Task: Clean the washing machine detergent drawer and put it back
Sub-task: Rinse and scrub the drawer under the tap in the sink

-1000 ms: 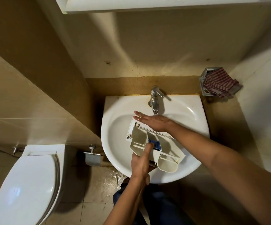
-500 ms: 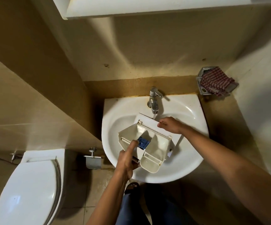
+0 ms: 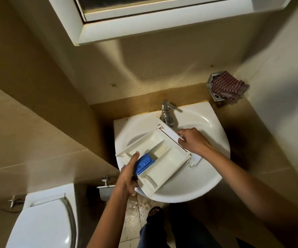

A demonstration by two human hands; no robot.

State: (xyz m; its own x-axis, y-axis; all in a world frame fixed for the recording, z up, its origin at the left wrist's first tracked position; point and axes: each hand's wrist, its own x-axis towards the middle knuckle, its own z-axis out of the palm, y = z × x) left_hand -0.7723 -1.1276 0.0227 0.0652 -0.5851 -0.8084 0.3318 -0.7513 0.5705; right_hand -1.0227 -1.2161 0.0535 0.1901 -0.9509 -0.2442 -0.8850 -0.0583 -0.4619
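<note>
Your left hand grips the detergent drawer beside its blue insert, your right hand clasps its front panel below the tap (flow not discernible): hold it level over the basin, rinsing each compartment in turn.

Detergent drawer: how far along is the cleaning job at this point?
Done: the detergent drawer is pulled free and held over the sink. In hand: the left hand grips its end by the blue insert, and the right hand holds its front panel under the tap; running water cannot be made out. Left: finishing the clean and putting it back; its slot is nowhere in view.
</note>
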